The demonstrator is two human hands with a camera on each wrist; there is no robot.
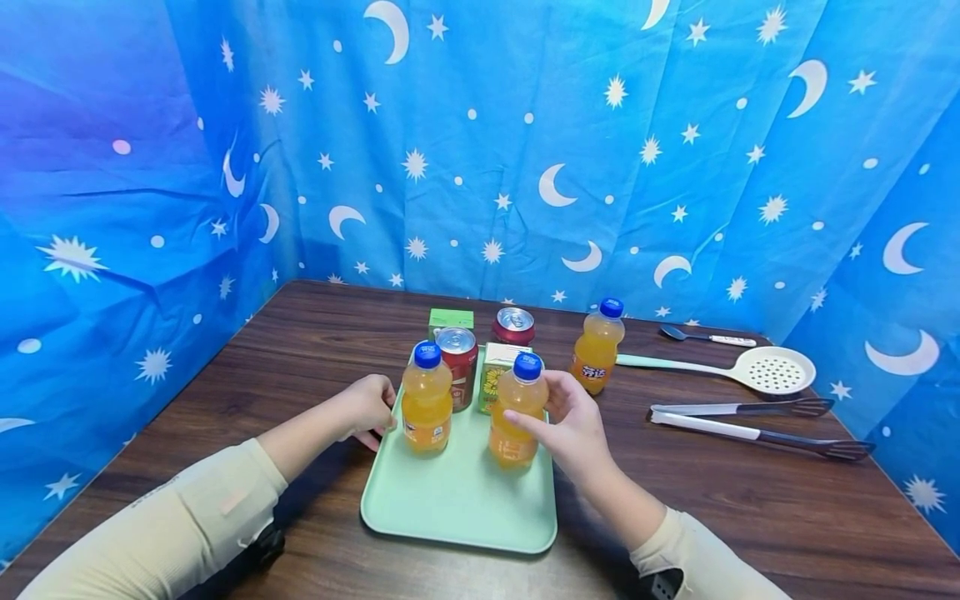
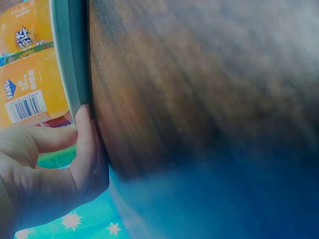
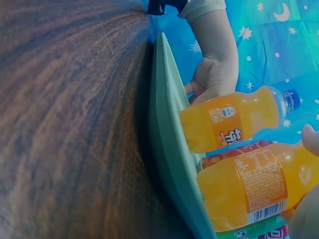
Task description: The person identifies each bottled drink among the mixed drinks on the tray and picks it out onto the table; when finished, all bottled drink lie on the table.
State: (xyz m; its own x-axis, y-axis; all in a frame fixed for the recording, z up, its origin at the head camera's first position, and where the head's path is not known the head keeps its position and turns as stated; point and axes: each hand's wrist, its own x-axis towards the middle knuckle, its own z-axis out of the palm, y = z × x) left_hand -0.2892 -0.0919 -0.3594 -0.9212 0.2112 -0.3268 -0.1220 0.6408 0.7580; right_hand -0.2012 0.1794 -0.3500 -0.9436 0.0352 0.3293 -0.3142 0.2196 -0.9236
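My left hand [image 1: 367, 408] pinches the left rim of a pale green tray [image 1: 459, 521], thumb above and fingers below in the left wrist view. My right hand [image 1: 577, 429] grips an orange soda bottle [image 1: 516, 421] with a blue cap, upright over the tray's right side. Whether its base touches the tray I cannot tell. A second orange soda bottle [image 1: 427, 408] stands upright on the tray's left side. Behind the two bottles, a red soda can [image 1: 461, 375] and a drink carton [image 1: 492, 379] with yellow flowers stand on the tray.
Beyond the tray are a green box [image 1: 451, 318] and another red can [image 1: 513, 325]. To the right stand a third orange bottle [image 1: 597, 346], a slotted skimmer [image 1: 772, 371], a spoon [image 1: 705, 336] and tongs [image 1: 757, 425]. A starry blue curtain [image 1: 480, 150] encloses the table.
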